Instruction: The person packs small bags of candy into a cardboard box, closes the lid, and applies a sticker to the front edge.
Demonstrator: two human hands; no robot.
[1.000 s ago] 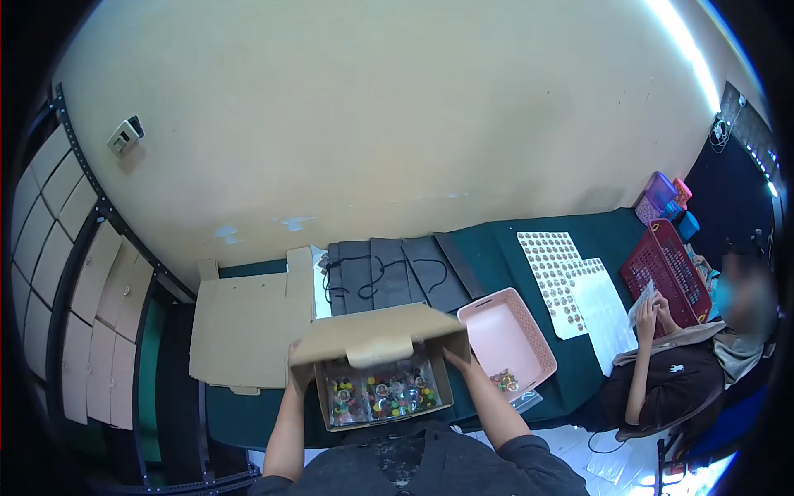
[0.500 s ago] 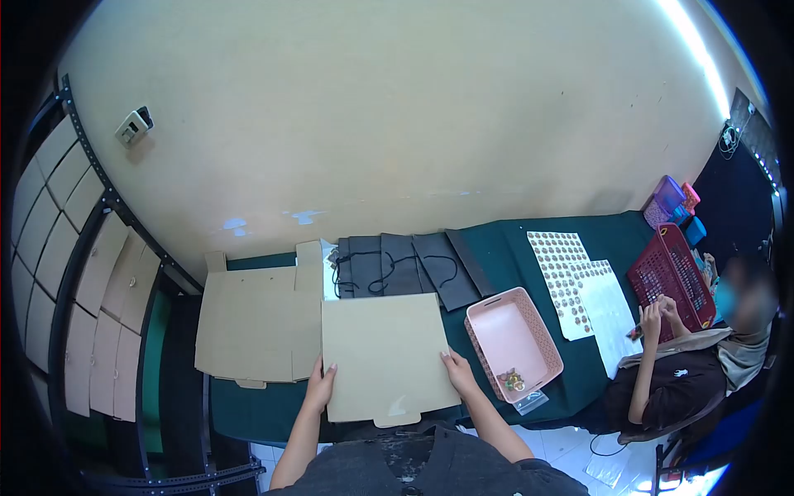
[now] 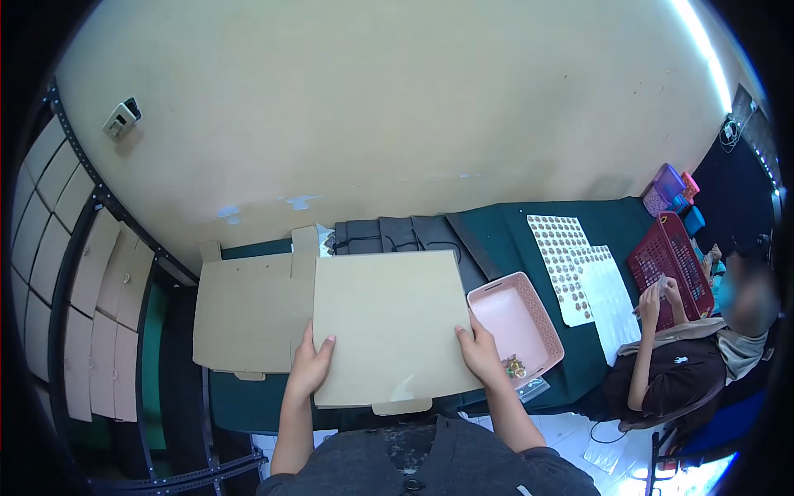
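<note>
- Two hands are on one thing in the head view: your left hand point(image 3: 310, 368) and your right hand point(image 3: 482, 351) hold the cardboard box point(image 3: 389, 322), one at each side edge.
- Both hands clasp the box. Their fingers lie close together on the top panel. You cannot tell where the thumbs sit, since the cardboard hides them.
- The box is right in front of you, over the near edge of the green-covered table point(image 3: 513, 231). Only its plain top panel faces the camera, so nothing inside can be seen.
- By the look of it, the closing is mostly done: the lid lies flat across the top. The locking tab point(image 3: 401, 407) sticks out free at the near edge, so tucking it in seems to be what is left.
- A flattened cardboard blank point(image 3: 248, 310) lies just to the left, and the box overlaps its right edge.
- Behind the box is a row of black bags point(image 3: 405, 234), partly covered by it.
- A pink basket point(image 3: 517, 318) stands just beside your right hand, with a few small coloured pieces point(image 3: 517, 366) in its near corner. It crowds that side most.
- Further right lie sticker sheets point(image 3: 566, 264) and a red basket point(image 3: 674, 264).
- Another person point(image 3: 678, 372) sits at the right end, with hands busy on something small, well apart from yours.
</note>
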